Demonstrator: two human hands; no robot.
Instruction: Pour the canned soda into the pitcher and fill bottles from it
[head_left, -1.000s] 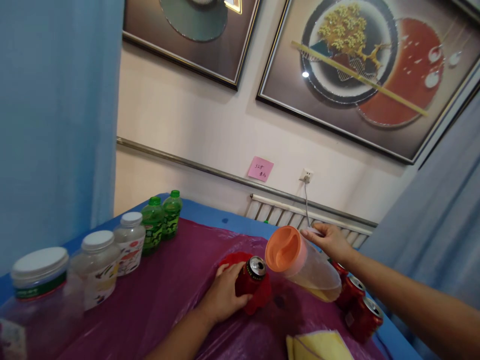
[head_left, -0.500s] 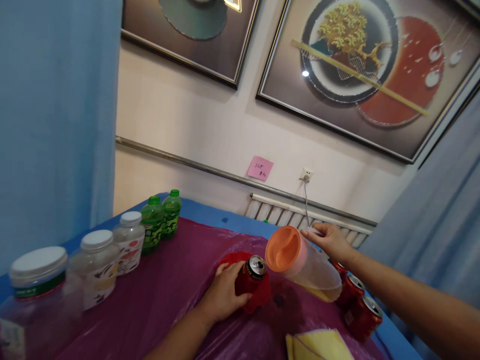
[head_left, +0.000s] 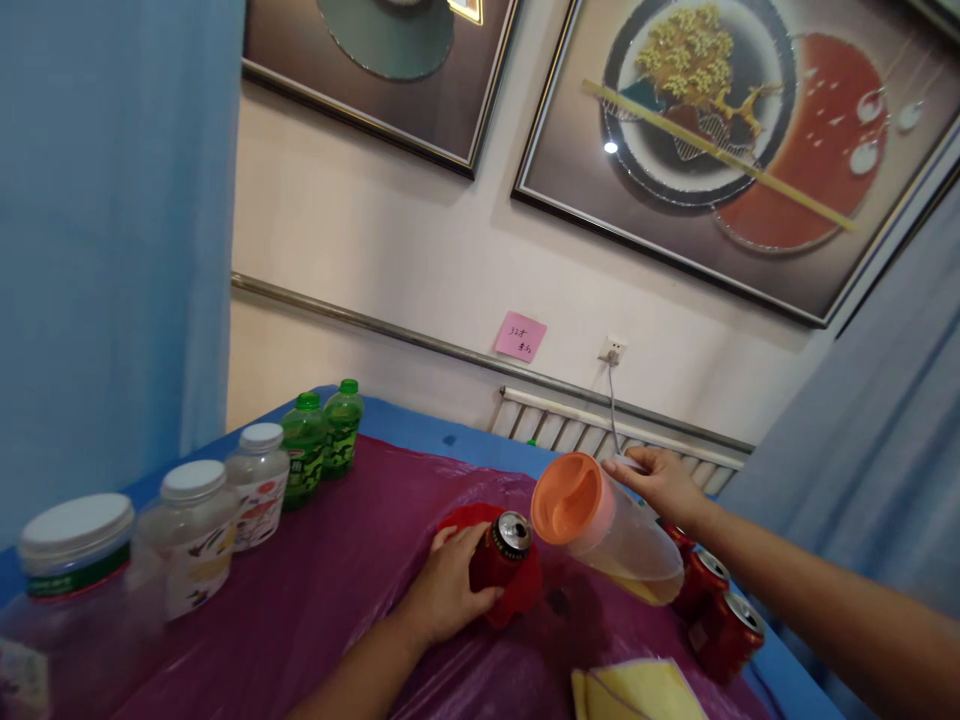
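My left hand (head_left: 450,585) is wrapped round an opened dark red drink can (head_left: 495,560), which stands in a red dish (head_left: 529,592). Tilted to the left beside it is a clear plastic pitcher (head_left: 630,545) with an orange lid (head_left: 571,498). A little yellowish liquid lies along the pitcher's low side. Its handle is in the grip of my right hand (head_left: 660,485), and the lid is close to the can's top but apart from it. No stream shows between them.
Several red cans (head_left: 726,635) stand at the right edge. A folded yellow cloth (head_left: 637,690) lies in front on the purple plastic sheet (head_left: 337,580). Down the left side are clear jars with white lids (head_left: 196,540) and two green bottles (head_left: 304,450). A wall with a radiator (head_left: 555,425) is behind.
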